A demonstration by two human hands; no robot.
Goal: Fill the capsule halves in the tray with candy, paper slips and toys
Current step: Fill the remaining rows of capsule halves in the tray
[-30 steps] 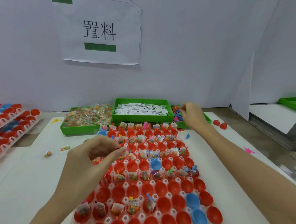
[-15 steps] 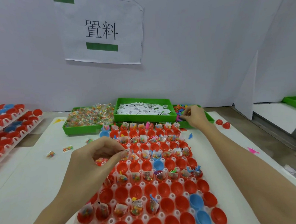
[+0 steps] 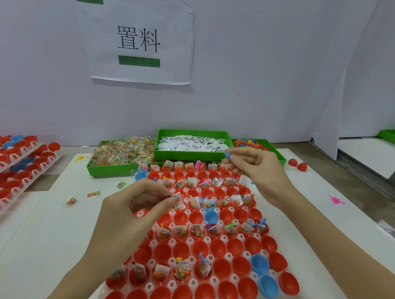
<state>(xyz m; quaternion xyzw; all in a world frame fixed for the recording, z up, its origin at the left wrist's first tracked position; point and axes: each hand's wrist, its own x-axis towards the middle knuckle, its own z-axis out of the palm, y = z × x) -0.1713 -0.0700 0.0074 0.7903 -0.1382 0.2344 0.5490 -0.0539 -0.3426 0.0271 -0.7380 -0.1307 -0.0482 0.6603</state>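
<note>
On the white tabletop [image 3: 48, 237], below both hands, the capsule tray [image 3: 171, 242] waits — left hand [image 3: 131, 212] pinches a candy packet [image 3: 177, 199], right hand [image 3: 259, 169] pinches a blue toy [image 3: 227, 155], ready for dropping.

— What's in your tray [image 3: 151, 286]?
— White, rows of upright capsule halves [image 3: 220, 247], mostly red, some blue; alternate rows hold candy packets, slips and toys.
— And your supplies?
— Three green bins behind it: candy [image 3: 121, 153] left, paper slips [image 3: 191, 144] middle, toys [image 3: 249, 143] right.
— Your hands?
— Your left hand [image 3: 135, 212] pinches a candy packet [image 3: 177, 199] over the tray; your right hand [image 3: 259, 166] pinches a blue toy [image 3: 227, 155].
</note>
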